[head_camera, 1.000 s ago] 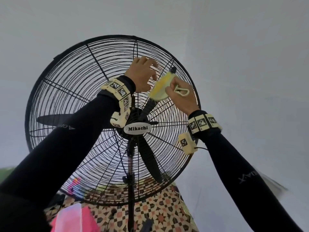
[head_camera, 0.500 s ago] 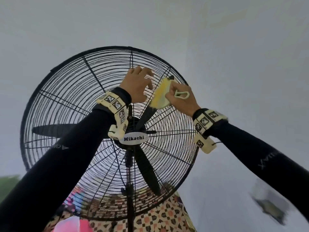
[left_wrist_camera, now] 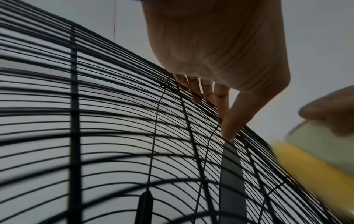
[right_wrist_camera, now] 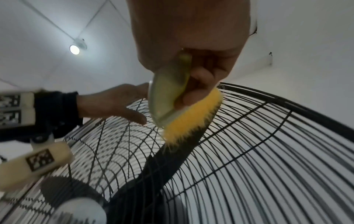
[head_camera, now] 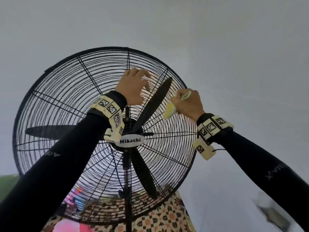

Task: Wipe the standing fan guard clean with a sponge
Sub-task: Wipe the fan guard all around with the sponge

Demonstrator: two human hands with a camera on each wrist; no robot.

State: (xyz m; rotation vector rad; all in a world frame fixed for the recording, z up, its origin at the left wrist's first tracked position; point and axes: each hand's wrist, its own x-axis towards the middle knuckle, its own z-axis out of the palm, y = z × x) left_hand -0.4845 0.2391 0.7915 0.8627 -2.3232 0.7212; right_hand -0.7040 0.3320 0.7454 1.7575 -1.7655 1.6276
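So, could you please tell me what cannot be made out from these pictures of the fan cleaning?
- Fan base: cut off by the bottom edge of the head view; only the pole shows.
- Sponge: mostly covered by the right hand in the head view, blurred in the left wrist view.
- Dirt on the guard: its wires are too thin in every view.
- Left hand fingers: tips hidden among the wires.

Black wire fan guard (head_camera: 55, 101) over black blades (head_camera: 152, 101), a white oval badge (head_camera: 130, 141) lettered black, yellow sponge (right_wrist_camera: 193, 115) with pale green backing, orange-and-black patterned floor tiles (head_camera: 167, 218), black sleeves (head_camera: 50, 173).
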